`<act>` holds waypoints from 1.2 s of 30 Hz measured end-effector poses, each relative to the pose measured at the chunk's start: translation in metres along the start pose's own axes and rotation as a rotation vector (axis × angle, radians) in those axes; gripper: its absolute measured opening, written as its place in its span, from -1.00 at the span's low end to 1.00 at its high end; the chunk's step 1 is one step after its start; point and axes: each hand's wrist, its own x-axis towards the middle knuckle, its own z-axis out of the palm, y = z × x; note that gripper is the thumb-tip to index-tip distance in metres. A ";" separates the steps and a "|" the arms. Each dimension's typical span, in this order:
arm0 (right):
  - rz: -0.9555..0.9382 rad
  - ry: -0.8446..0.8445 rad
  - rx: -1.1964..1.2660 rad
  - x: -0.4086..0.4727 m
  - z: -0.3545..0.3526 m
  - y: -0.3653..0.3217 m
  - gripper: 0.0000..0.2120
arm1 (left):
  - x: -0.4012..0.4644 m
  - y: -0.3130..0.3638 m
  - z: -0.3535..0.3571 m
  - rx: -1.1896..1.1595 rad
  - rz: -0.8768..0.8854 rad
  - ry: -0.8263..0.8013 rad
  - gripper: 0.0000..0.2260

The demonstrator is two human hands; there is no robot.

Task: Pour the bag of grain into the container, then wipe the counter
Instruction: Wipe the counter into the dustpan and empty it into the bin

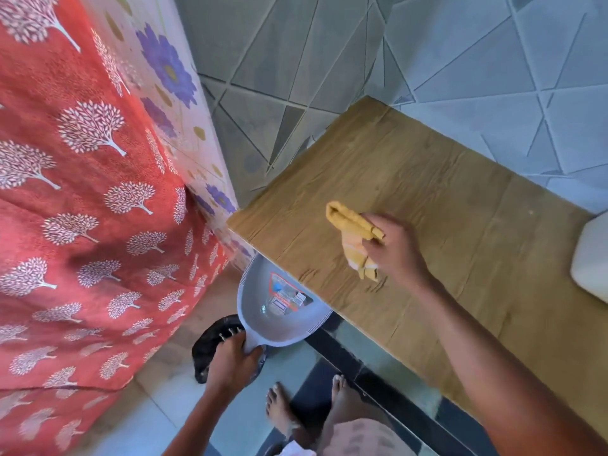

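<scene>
Below the near left corner of the tabletop (444,199), the left hand (233,360) curls its grip round the handle of a grey dustpan (279,307), holding the pan just under the tabletop's left edge with its mouth tucked beneath the overhang. A label shows inside the pan; whether any grain lies in it I cannot tell. A dark object (210,343) sits on the floor just beside that hand, and the person's bare feet (279,406) stand on the tiles nearby.

On the tabletop, near its left edge, the right hand (394,248) pinches a folded yellow cloth (355,235), fingers bunched round its middle, the free ends lying on the wood-grain surface. Farther right, at the tabletop's right edge, part of a white container (592,258) comes into view; the bag of grain is not in sight. Beyond are grey patterned wall tiles (362,44), and a red printed fabric (82,192) hangs to the left.

This looks like the wiping step, with pouring judged done. The next move calls for sweeping the cloth toward the left edge so crumbs fall into the pan, keeping the pan snug under the lip so nothing spills to the floor.
</scene>
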 end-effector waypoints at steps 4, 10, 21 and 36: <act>0.259 0.073 -0.357 0.055 -0.036 0.082 -0.70 | -0.001 0.005 0.013 -0.029 -0.039 -0.044 -0.69; 0.278 -0.165 -0.355 0.030 0.012 0.091 -0.70 | -0.014 0.009 0.035 -0.103 -0.045 -0.057 -0.72; 0.432 -0.410 0.748 -0.069 0.005 0.003 -0.81 | -0.038 0.010 0.051 -0.035 -0.107 -0.069 -0.70; 0.228 -0.175 -0.563 0.055 -0.056 0.178 -0.51 | -0.061 0.065 0.087 -0.009 -0.063 -0.063 -0.63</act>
